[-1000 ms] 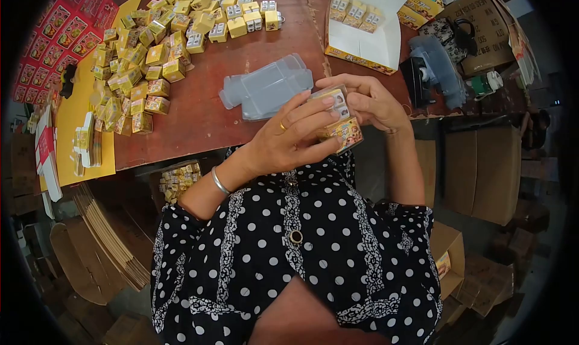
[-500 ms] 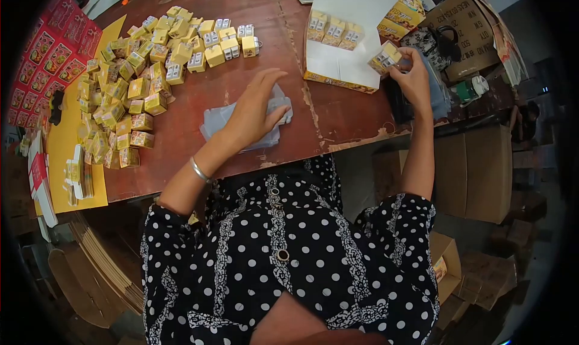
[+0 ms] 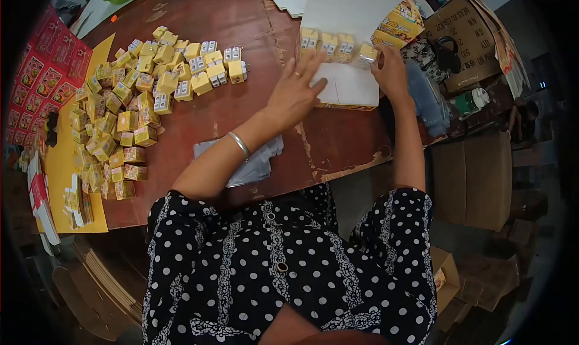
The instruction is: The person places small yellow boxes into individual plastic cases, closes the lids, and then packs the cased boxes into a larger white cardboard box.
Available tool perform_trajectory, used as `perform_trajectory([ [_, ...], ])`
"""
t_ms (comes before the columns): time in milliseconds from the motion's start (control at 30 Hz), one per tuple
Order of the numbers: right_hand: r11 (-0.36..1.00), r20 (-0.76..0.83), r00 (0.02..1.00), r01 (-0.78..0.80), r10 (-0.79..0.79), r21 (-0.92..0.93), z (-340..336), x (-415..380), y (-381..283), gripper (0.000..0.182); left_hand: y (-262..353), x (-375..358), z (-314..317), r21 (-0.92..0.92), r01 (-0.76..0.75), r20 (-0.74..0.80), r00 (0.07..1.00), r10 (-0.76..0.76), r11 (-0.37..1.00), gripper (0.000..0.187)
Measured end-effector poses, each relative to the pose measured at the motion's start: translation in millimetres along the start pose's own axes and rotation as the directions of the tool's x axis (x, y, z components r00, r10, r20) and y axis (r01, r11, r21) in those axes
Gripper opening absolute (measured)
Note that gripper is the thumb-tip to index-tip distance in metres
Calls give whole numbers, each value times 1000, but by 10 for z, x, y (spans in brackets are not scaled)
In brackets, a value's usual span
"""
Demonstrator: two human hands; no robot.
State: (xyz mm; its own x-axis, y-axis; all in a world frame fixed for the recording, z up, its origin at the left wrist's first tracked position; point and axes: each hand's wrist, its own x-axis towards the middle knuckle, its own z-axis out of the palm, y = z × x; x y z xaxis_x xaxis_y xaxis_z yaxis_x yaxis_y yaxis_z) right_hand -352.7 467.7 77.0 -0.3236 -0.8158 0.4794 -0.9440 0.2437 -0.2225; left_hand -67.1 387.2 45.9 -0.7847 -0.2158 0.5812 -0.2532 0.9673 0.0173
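Note:
My right hand (image 3: 391, 73) pinches a small clear-wrapped yellow box (image 3: 365, 56) at the right end of a row inside the open white display box (image 3: 356, 87). Three similar wrapped boxes (image 3: 327, 43) stand to its left along the back wall. My left hand (image 3: 297, 90) reaches over the display box's left edge, fingers apart, with nothing visible in it. Clear plastic bags (image 3: 256, 164) lie on the table by my left forearm. A large heap of small yellow boxes (image 3: 128, 120) covers the table's left part.
Yellow card (image 3: 96, 215) lies under part of the heap. A red printed sheet (image 3: 45, 73) stands at the far left. Yellow printed packs (image 3: 401, 25), a dark bag (image 3: 446, 46) and a cardboard box (image 3: 476, 61) are at the right. The red-brown table (image 3: 253, 119) has a chipped front edge.
My right hand has moved the held box left and up, into the row. My left hand has gone from above the plastic bags to the display box. The camera view has shifted slightly.

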Motion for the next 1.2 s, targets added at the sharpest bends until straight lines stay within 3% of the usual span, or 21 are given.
perform_trajectory([
  [133,998,58,998,-26,29,-49,37,59,-114,53,281,257,475,-165,-83,55,994,93,983,45],
  [200,994,60,996,75,-70,-78,6,66,-186,51,374,365,580,-133,-40,314,946,80,990,32],
  [233,994,60,996,74,-69,-83,-3,79,-185,51,369,369,639,-136,-42,311,947,83,990,32],
  [300,987,140,984,126,-111,-104,-29,84,-155,50,381,367,769,-202,6,534,839,105,979,26],
  [333,986,141,984,125,-110,-106,-94,86,-154,50,359,352,765,-205,6,534,839,107,979,26],
  [400,996,212,977,-5,-13,86,-351,79,-189,48,284,235,687,-207,-53,477,866,148,977,26],
  [500,981,260,965,-27,-25,192,-725,74,-266,46,172,52,596,-196,-73,401,904,148,978,23],
  [700,985,187,982,0,-32,172,-588,101,-271,45,189,-21,275,-229,-28,511,847,144,973,21],
  [833,991,190,979,56,-79,125,-543,133,-362,44,228,-107,337,-212,-41,436,890,132,976,22],
  [1033,987,273,959,38,-80,154,-209,52,-171,49,279,-122,352,-225,2,507,854,115,974,23],
  [1133,987,152,976,152,-159,53,61,-26,-82,56,277,-154,377,-221,-1,473,875,108,975,21],
  [1200,929,10,953,297,-302,-223,165,-82,-141,60,272,-178,411,-234,-42,441,886,144,971,19],
])
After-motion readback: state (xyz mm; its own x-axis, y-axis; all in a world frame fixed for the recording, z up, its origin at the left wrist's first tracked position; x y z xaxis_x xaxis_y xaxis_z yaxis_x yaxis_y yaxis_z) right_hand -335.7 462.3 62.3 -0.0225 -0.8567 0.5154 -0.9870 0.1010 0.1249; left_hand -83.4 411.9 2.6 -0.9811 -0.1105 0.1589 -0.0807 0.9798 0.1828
